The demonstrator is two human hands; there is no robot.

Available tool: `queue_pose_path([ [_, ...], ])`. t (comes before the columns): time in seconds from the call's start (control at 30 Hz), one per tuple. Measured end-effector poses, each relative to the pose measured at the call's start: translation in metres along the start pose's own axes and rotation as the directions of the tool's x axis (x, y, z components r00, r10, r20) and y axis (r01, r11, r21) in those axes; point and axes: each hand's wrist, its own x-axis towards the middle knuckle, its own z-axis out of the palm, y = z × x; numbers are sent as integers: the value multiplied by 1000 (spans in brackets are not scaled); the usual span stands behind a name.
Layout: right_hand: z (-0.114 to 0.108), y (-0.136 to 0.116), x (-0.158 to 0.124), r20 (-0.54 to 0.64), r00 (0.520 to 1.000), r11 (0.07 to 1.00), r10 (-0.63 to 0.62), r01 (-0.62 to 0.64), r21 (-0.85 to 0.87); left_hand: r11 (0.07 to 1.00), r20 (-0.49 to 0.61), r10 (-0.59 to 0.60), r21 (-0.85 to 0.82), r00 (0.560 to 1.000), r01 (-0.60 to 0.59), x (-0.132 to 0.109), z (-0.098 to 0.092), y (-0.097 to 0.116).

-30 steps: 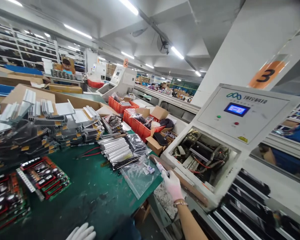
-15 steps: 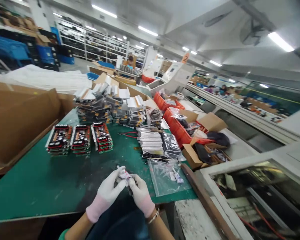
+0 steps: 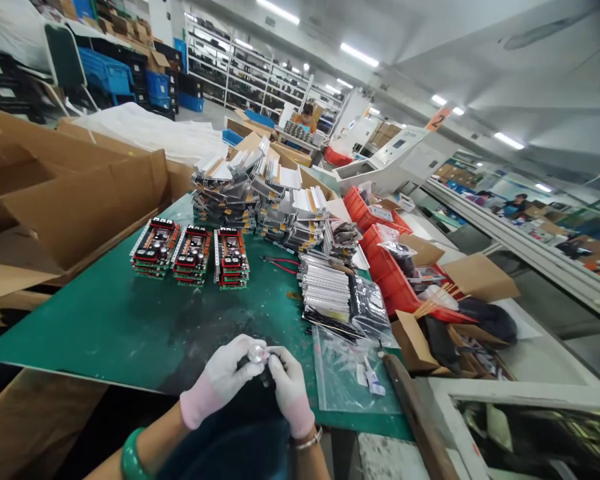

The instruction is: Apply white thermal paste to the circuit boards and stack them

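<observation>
Head view, sole view on file. Noted at the near edge of the table (image 3: pixel 105 320): small tube (image 3: pixel 256 354), held up between both gloved hands. Grasped by the left hand (image 3: pixel 225 373), fingers curled round it, pale round end facing the viewer. Pinched at the opposite side by the right hand (image 3: pixel 289 387); exact point of contact too small to confirm. Cannot tell whether capped or uncapped.

Changed within the last half second: turned from lengthwise, print showing, to nearly end-on. Changed over the full second: carried from the right hand alone, at the bag (image 3: pixel 333 387), to a position shared with the left. Judged to mean handling of the tube itself in progress, both hands occupied.

Left unmoved on the bag: second tube (image 3: pixel 374 379), touched by neither hand. Recorded just beyond the bag: metal bars (image 3: pixel 325 288). Recorded to the left, well apart from the hands: boards (image 3: pixel 193 257) in three stacks, untouched. Located between boards and bars: pliers (image 3: pixel 283 264).
</observation>
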Motion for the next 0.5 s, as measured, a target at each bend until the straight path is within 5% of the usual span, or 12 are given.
queue_pose_path([
  [0.3,-2,-13,-2,147,986,992,-77,90,-86,957,-45,-238,-182,970,227,11,-3,15],
  [0.5,-4,-8,-2,47,999,999,-22,24,-40,968,89,-247,-32,965,251,16,-3,19],
])
